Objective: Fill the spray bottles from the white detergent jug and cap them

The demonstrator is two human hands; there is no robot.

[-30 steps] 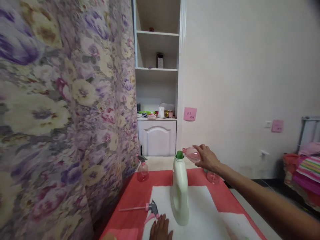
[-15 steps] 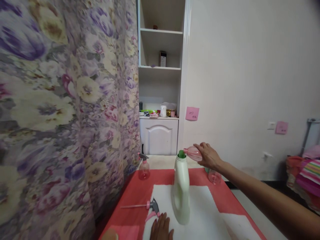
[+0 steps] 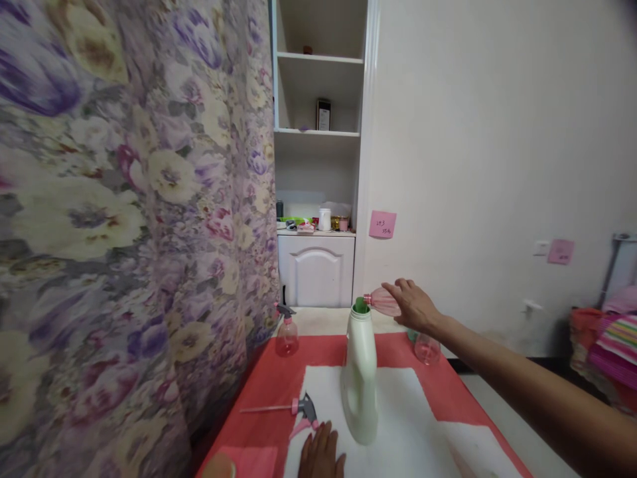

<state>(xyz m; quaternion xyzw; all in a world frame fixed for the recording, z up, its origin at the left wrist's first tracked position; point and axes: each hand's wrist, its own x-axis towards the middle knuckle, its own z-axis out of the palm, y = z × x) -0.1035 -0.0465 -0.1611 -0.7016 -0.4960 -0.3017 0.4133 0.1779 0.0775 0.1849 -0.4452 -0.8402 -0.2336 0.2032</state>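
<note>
My right hand (image 3: 414, 305) is wrapped round a clear pink spray bottle (image 3: 383, 301), which lies tipped on its side in the air. Its open neck meets a green funnel (image 3: 361, 305) in the mouth of a large pale green jug (image 3: 362, 378). The jug stands upright on a white sheet (image 3: 403, 411). My left hand (image 3: 322, 453) rests flat on the sheet with its fingers stretched out. Just beyond those fingertips lies a grey and pink spray nozzle (image 3: 306, 408), its thin tube pointing left.
A pink spray bottle with nozzle (image 3: 287, 337) stands at the back left of the red tabletop (image 3: 259, 378). Another pink bottle (image 3: 428, 350) sits at the back right, partly behind my arm. A floral curtain (image 3: 149, 232) borders the left side; a shelf unit (image 3: 318, 232) stands behind.
The pink bottle stays tipped at the funnel. My right hand's fingers have shifted slightly on it. The view has moved a little; my left hand stays on the sheet.
</note>
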